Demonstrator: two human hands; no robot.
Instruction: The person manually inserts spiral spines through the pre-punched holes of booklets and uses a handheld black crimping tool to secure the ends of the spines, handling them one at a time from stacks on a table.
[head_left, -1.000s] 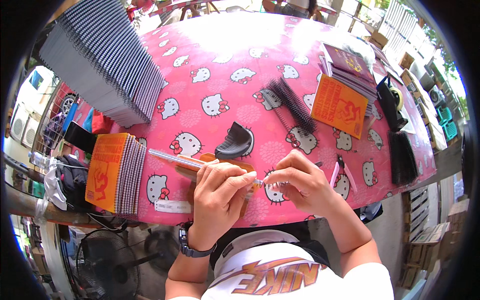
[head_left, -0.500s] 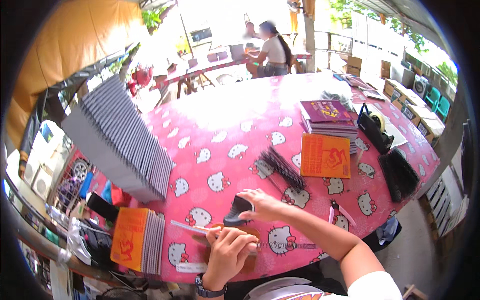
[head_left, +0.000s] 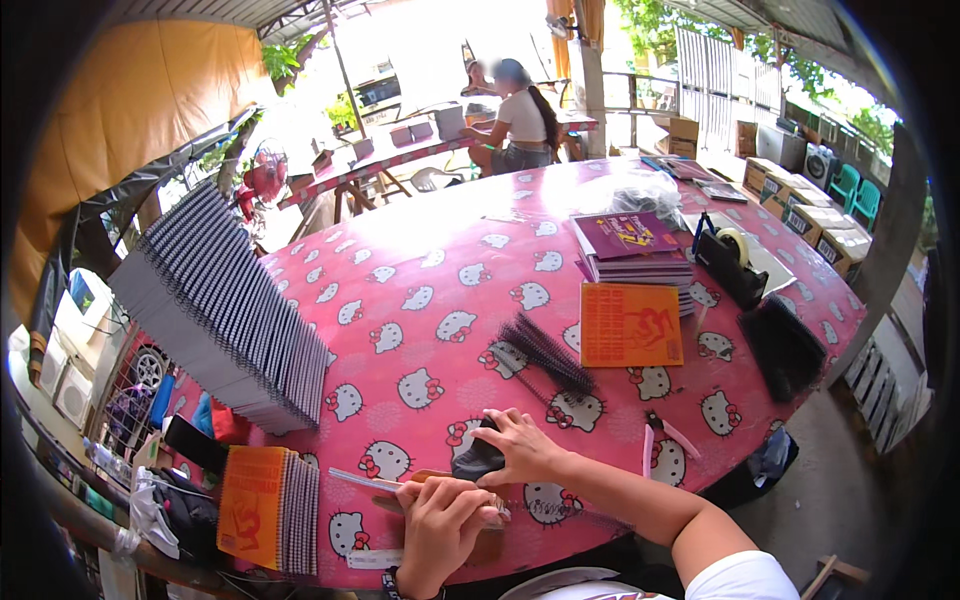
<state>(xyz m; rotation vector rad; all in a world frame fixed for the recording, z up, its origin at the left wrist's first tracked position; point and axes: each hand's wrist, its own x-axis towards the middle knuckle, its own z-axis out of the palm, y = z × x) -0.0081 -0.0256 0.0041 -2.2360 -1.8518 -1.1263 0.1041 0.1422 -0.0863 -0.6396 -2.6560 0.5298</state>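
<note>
Near the front edge of the table, my left hand [head_left: 442, 525] is closed around a thin booklet or stack of sheets, whose pale edge [head_left: 362, 481] sticks out to the left. A dark spiral binding coil [head_left: 555, 508] runs rightward from beside that hand. Just beyond it, my right hand [head_left: 525, 447] has its thumb and fingers around a dark grey, rounded block-like object [head_left: 478, 458]; its exact kind does not show. Under my left hand lies a brown board or block [head_left: 488, 547], mostly covered.
Spiral-bound books form a tall stack [head_left: 225, 310] at left, with orange-covered books [head_left: 250, 505] nearer. To the right are loose black coils [head_left: 545, 355], an orange book [head_left: 630, 325], purple books [head_left: 630, 237], pink-handled pliers [head_left: 668, 442] and a tape dispenser [head_left: 732, 262]. Two people sit beyond.
My right hand has come down onto the dark grey object and its fingers have closed around it. My left hand keeps its hold on the booklet. The whole view has shifted slightly.
</note>
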